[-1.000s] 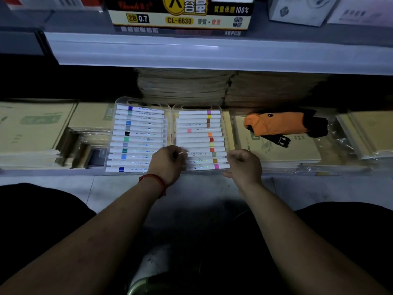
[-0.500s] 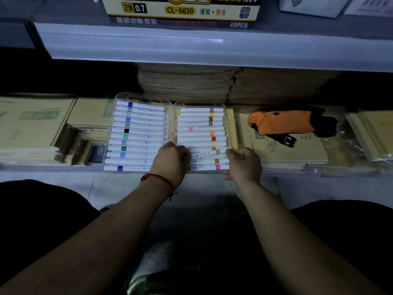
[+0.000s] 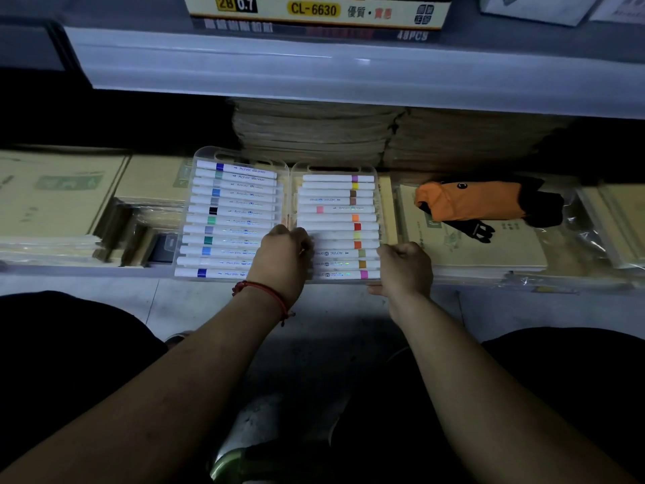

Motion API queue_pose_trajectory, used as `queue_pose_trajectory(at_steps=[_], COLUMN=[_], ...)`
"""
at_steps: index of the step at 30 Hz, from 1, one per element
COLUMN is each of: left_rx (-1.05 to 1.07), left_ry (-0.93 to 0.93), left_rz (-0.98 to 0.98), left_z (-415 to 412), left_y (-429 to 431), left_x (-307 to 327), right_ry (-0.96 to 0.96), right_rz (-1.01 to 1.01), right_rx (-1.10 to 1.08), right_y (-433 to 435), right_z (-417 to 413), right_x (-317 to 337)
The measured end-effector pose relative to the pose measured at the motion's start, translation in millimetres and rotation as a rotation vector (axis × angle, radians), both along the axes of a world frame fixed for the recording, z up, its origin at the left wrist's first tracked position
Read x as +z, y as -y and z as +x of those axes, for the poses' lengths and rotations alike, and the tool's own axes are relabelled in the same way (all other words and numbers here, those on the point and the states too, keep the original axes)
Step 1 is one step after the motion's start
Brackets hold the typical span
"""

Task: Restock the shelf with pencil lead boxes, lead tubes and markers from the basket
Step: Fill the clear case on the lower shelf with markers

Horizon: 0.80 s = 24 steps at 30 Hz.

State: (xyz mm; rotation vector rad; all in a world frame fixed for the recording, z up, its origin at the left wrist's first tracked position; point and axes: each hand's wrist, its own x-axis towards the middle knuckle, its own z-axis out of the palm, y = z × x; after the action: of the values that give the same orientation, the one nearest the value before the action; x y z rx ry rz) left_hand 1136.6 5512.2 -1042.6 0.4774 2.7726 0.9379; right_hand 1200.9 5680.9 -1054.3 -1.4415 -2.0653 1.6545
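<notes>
1. Head view, task items: A case [image 3: 241,155] of clear, rigid plastic lies opened flat on the shelf [image 3: 87,270], its front rim at the shelf's front edge. Each half holds a row of markers [image 3: 338,227]: slim white cylinders, each with one colour band, lying parallel to the front edge. Lying flat like this, every colour band can be read from above.
2. Head view, left hand [image 3: 284,255]: It rests over the centre hinge near the front edge, fingers curled onto the inner ends of the right-half markers. The back of the hand hides the fingertips, so whether it pinches a marker cannot be told. A red cord circles the wrist.
3. Head view, right hand [image 3: 405,267]: It grips the case's right front corner, fingers curled on top and thumb under the front rim. Judgement: this grip steadies the case while the markers are being seated.
4. Head view, surroundings: Matte kraft paper stacks [image 3: 314,134] sit behind the case at the shelf's rear. Wrapped notebooks [image 3: 488,253] lie to its right and carry an orange fabric pouch [image 3: 467,200]. On the upper shelf [image 3: 244,64] stands a printed lead box [image 3: 314,10] marked 2B 0.7.
</notes>
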Motion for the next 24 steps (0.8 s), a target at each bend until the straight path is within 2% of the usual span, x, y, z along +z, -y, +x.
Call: queue_pose_trajectory(at_steps=[3,9,12,19,24], left_rx=[0.013,-0.072,-0.081,0.067,-0.021], left_ry=[-0.023,-0.046,-0.057,0.005,-0.078], left_rz=[-0.005,-0.152,-0.124,-0.058,-0.151], left_z=[0,10,13,20,17], left_y=[0,-3,-2,-6,-6], left_x=[-1,-5,-4,3,-2], right_ry=[-0.007,-0.009,-0.012,-0.009,-0.002], right_rz=[0.012,0.017,0.04,0.058,0.041], right_rx=[0.006,0.016,0.022,0.032,0.047], right_y=[0,-1,-1,2,0], right_z=[0,0,1,2,3], right_x=[-1,-4,-4,-3,-2])
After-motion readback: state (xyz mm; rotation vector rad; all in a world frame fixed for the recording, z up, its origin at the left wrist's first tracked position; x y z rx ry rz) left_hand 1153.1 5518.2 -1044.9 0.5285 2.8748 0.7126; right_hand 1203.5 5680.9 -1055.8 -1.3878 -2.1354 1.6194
